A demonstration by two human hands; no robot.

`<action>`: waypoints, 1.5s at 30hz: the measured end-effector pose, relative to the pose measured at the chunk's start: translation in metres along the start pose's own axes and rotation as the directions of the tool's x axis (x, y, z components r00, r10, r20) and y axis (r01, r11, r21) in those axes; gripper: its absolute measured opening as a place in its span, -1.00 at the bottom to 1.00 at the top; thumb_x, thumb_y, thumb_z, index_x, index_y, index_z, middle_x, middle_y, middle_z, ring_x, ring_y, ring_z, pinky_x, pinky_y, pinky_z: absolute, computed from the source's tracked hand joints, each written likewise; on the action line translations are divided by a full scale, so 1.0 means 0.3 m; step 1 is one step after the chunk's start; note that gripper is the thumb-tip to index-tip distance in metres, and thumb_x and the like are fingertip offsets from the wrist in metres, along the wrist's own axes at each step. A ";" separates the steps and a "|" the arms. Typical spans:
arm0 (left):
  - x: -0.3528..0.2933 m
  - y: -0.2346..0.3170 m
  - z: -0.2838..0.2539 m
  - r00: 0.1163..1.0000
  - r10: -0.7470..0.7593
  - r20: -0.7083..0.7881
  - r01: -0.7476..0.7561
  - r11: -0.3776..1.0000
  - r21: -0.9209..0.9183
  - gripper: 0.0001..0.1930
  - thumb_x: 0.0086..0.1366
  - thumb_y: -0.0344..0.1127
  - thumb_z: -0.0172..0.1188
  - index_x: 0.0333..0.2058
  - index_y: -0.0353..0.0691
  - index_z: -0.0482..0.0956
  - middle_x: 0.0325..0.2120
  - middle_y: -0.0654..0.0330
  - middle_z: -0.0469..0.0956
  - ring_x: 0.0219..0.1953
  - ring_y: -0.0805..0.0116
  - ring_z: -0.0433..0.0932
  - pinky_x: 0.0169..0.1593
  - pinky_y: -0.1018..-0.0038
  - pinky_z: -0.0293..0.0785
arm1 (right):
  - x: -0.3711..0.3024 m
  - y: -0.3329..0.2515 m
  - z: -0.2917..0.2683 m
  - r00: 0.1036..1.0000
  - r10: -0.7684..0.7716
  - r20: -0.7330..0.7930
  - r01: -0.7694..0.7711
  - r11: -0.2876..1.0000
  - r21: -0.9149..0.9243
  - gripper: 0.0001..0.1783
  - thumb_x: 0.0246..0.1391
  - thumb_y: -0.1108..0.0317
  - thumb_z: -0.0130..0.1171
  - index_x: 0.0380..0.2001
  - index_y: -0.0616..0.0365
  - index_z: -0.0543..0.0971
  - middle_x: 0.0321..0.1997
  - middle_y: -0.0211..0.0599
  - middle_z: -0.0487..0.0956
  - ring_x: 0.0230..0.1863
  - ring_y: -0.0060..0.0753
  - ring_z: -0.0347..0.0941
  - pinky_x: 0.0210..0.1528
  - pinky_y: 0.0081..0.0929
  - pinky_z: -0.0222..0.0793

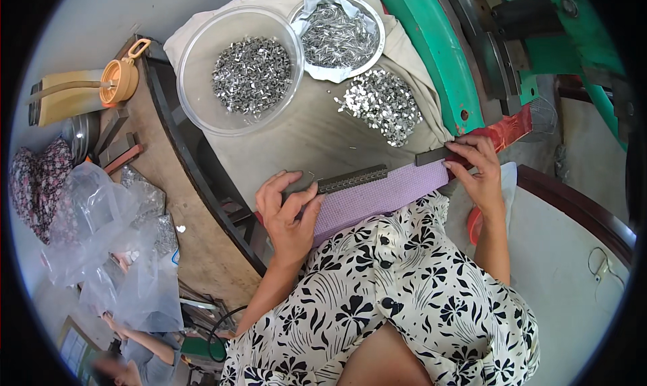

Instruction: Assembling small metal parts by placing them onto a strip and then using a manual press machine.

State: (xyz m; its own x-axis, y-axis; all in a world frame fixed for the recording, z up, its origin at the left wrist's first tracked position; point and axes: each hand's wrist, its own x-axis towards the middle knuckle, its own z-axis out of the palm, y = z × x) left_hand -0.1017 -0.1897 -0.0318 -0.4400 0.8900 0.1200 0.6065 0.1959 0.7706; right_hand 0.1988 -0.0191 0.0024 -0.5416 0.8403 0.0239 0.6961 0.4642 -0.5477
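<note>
A dark slotted metal bar (354, 179) lies along the front of the work surface, its slots holding a row of small metal parts. My left hand (286, 207) has its thumb and a fingertip closed at the bar's left end, the index finger reaching past it. A thin shiny pin (312, 175) shows by those fingertips; whether they touch it I cannot make out. On the right, a shorter dark flat bar (431, 157) has its right end between the thumb and index finger of my right hand (478, 167). Beneath both bars runs a purple woven cloth (364, 201).
Beyond my hands are a loose pile of shiny metal pieces (387, 106), a clear round tub (185, 89) of small metal parts and a lined white bowl (381, 39) of pins. A green machine (431, 56) stands right. Plastic bags (101, 224) and another person (145, 359) are left.
</note>
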 end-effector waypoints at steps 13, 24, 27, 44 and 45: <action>-0.003 -0.006 0.005 1.000 0.000 0.010 0.000 1.000 0.010 -0.76 -0.05 -0.41 0.49 -0.33 -0.12 0.73 -0.07 0.20 0.56 0.08 0.06 0.43 0.14 0.22 0.29 | -0.018 0.015 -0.014 0.998 0.065 0.019 -0.066 0.997 0.044 -0.67 -0.09 0.53 0.40 -0.16 0.18 0.70 -0.17 -0.24 0.58 -0.18 -0.29 0.54 -0.20 -0.43 0.46; 0.006 0.005 0.008 1.000 0.013 0.007 -0.013 0.999 0.036 -0.76 -0.05 -0.40 0.49 -0.34 -0.09 0.73 -0.08 0.19 0.54 0.04 0.11 0.43 0.12 0.26 0.21 | -0.058 -0.039 0.002 0.987 0.089 -0.137 -0.081 0.995 0.066 -0.65 -0.12 0.61 0.41 -0.17 0.28 0.68 -0.21 -0.23 0.60 -0.24 -0.38 0.56 -0.19 -0.51 0.47; 0.003 0.000 0.010 1.000 0.017 0.004 -0.017 0.999 0.042 -0.77 -0.05 -0.40 0.49 -0.34 -0.09 0.73 -0.08 0.19 0.54 0.04 0.11 0.43 0.12 0.25 0.22 | -0.050 -0.064 0.016 0.983 0.085 -0.160 -0.076 0.995 0.063 -0.66 -0.11 0.61 0.41 -0.16 0.27 0.68 -0.21 -0.24 0.60 -0.27 -0.42 0.55 -0.20 -0.53 0.47; 0.004 0.001 0.012 0.999 0.049 -0.020 -0.048 0.998 0.032 -0.74 -0.08 -0.42 0.51 -0.33 -0.13 0.73 -0.10 0.17 0.54 0.01 0.14 0.44 0.10 0.30 0.24 | 0.008 -0.139 0.055 0.988 0.019 -0.155 -0.007 0.997 0.074 -0.69 -0.12 0.54 0.44 -0.22 0.24 0.69 -0.24 -0.22 0.61 -0.27 -0.29 0.55 -0.30 -0.46 0.46; 0.000 -0.001 0.013 0.999 0.032 -0.014 -0.031 0.999 0.029 -0.73 -0.08 -0.40 0.51 -0.32 -0.10 0.73 -0.08 0.18 0.54 0.04 0.12 0.43 0.12 0.26 0.25 | 0.010 -0.139 0.056 0.989 -0.008 -0.148 0.018 0.998 0.066 -0.67 -0.11 0.57 0.43 -0.18 0.24 0.69 -0.21 -0.25 0.60 -0.28 -0.39 0.53 -0.29 -0.53 0.45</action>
State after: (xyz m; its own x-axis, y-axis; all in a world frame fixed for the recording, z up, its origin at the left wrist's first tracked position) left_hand -0.0994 -0.1882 -0.0345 -0.4295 0.8900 0.1532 0.6388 0.1796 0.7481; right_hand 0.1601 -0.0406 0.0112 -0.4719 0.8685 0.1517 0.6534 0.4601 -0.6012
